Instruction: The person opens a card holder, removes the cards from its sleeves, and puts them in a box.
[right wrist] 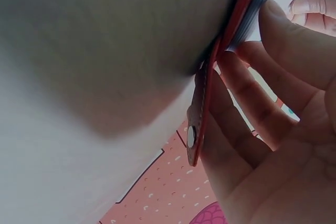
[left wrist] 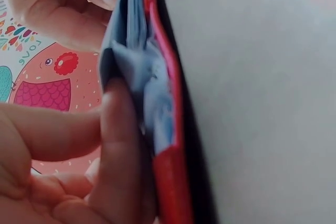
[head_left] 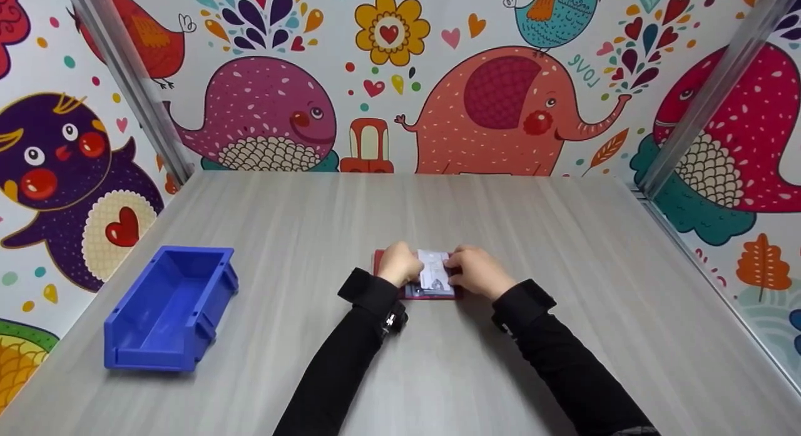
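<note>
A red card holder [head_left: 459,293] lies open on the table between both hands, with pale, printed sleeve pages [head_left: 433,272] facing up. My left hand [head_left: 399,264] is at its left side. In the left wrist view, its thumb and finger pinch the edge of a bluish sleeve [left wrist: 107,59], which bows away from the stack. My right hand [head_left: 480,271] is at the right side. In the right wrist view, its thumb [right wrist: 273,14] presses the page stack, and its other fingers bend behind it. A strap with a metal snap [right wrist: 191,136] sticks out past the cover.
A blue plastic bin [head_left: 169,308] stands on the table [head_left: 300,236] to the left. Printed cartoon panels [head_left: 388,79] rise behind the table and at both sides, with metal posts [head_left: 707,104] at the corners.
</note>
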Tool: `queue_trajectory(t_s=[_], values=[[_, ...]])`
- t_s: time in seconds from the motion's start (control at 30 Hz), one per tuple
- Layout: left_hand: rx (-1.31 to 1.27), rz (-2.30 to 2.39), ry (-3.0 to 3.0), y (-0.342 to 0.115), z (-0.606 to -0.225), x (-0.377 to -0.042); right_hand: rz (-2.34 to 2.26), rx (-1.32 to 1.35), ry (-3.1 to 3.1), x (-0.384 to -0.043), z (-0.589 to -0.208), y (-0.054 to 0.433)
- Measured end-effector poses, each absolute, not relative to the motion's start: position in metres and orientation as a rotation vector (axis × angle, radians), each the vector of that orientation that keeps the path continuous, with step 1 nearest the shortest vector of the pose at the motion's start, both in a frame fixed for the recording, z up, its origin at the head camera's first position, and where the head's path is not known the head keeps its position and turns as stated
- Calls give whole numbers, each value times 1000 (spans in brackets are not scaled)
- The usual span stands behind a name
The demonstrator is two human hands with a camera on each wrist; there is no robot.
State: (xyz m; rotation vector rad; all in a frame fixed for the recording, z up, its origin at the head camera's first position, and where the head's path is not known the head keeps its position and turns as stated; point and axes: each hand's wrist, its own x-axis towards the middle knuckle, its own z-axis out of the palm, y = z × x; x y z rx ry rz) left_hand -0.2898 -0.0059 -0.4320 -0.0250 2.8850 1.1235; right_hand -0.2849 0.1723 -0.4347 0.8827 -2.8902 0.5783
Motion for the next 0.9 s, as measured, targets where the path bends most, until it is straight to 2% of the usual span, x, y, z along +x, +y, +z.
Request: queue_trajectory(t_s=[0.57,0.9], values=[[-63,1110,2875,-14,-429,-291,536,904,-2873,-283,-435,171],[-134,1393,2648,-25,-429,-292,530,881,-2895,-283,-435,170]])
